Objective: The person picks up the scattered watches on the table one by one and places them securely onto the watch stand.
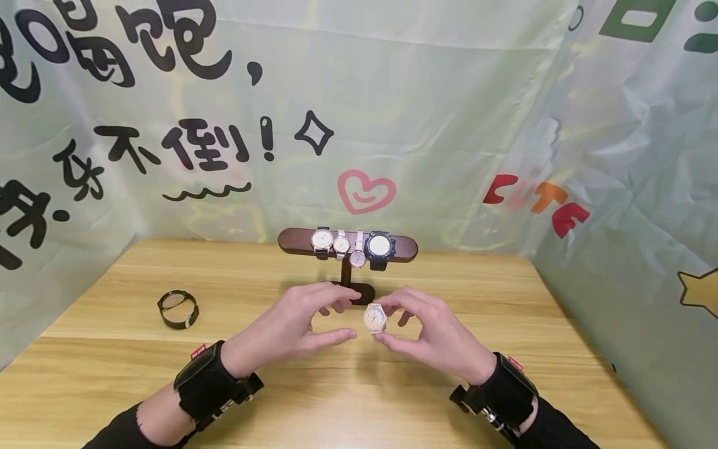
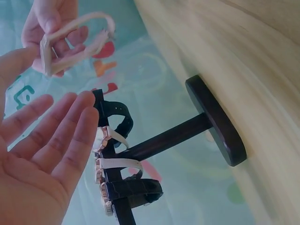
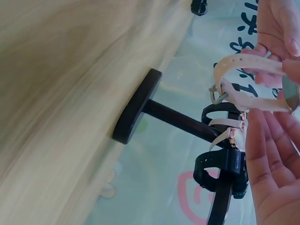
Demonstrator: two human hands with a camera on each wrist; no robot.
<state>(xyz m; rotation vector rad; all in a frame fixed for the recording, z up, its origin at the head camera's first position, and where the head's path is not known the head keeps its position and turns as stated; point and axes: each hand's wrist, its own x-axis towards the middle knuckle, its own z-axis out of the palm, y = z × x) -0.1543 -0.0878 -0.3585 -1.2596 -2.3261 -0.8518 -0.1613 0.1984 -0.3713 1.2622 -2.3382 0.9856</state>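
Note:
My right hand pinches a watch with a pale pink strap between thumb and fingers, its round white face toward the head camera. In the right wrist view the strap forms a closed loop with a metal buckle. My left hand hovers just left of that watch, fingers spread and loosely bent, holding nothing. Behind both hands stands a dark wooden T-shaped watch stand. Its bar carries several watches, among them a chunky black one on the right and a dark-strapped one on the left.
A black watch rests on its side on the wooden table, to the left. Printed cloth hangs behind the table and along its right side. Both wrists wear black straps with camera mounts.

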